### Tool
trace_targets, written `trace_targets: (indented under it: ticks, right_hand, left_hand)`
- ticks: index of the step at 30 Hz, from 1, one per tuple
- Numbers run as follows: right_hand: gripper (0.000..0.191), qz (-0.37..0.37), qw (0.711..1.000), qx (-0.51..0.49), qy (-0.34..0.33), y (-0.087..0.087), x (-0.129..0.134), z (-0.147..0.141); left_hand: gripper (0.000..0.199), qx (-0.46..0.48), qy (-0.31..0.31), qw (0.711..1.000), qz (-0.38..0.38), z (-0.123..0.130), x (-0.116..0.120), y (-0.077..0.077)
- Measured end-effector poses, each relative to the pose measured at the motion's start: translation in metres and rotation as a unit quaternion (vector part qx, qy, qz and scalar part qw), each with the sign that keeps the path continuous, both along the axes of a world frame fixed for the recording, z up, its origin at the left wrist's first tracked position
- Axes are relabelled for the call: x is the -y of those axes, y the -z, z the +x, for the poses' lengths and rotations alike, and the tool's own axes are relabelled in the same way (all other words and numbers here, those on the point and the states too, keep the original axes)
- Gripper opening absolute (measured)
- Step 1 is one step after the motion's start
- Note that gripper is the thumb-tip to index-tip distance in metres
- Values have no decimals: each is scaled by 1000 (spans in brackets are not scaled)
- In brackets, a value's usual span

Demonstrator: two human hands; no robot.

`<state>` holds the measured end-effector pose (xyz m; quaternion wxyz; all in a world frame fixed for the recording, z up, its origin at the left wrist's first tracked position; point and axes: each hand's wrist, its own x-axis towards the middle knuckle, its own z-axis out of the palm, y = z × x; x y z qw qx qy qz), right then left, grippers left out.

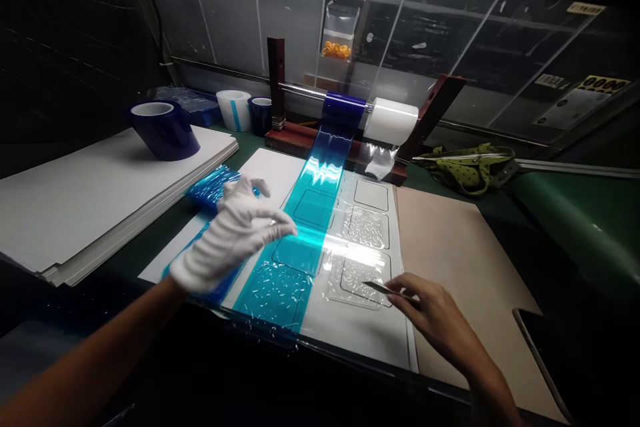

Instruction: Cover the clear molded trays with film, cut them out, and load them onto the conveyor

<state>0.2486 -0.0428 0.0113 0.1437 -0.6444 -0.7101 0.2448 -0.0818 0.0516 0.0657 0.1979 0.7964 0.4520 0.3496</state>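
Note:
My left hand wears a white glove and hovers over the blue film strip. Its thumb and finger are pinched together; what lies between them I cannot make out. My bare right hand grips a thin, pointed metal tool, its tip over a clear film piece with a bubbly look. Beneath both films lies a white sheet printed with rounded rectangle outlines. From a blue film roll on a metal rod, the strip runs down toward me across this sheet.
A white roll shares the rod on a dark red stand. At left, a blue tape roll rests on stacked white sheets. Crumpled blue film lies behind my left hand. A phone and green pouch are at right.

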Motion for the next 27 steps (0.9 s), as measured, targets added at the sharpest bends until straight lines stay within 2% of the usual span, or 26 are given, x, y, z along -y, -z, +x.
trace_targets:
  ticks: [2,5,9,12,16,20,24,27]
  right_hand:
    - [24,-9,998,-39,50,8,13,17]
    - [33,-9,991,-70,117,23,33,32]
    - [42,-5,971,-90,220,38,56,40]
    - [48,-31,962,-81,258,46,67,42]
    - [50,-38,960,-50,274,52,78,45]
    - [44,-29,967,-41,250,55,81,49]
    - [35,-40,972,-11,230,53,71,52]
    - [28,-54,980,21,191,48,54,52]
  left_hand:
    - [26,-6,16,996,-87,-4,-31,2]
    - [34,-32,23,991,-128,-4,-65,15]
    - [35,-58,43,985,-156,-2,-88,33]
    - [35,-73,49,980,-176,-1,-95,41]
    - [37,-95,30,976,-193,5,-100,48]
    - [43,-126,-11,974,-186,12,-105,55]
    - [67,-149,-96,976,-127,17,-104,60]
    - [69,-150,-161,972,-80,22,-85,61]
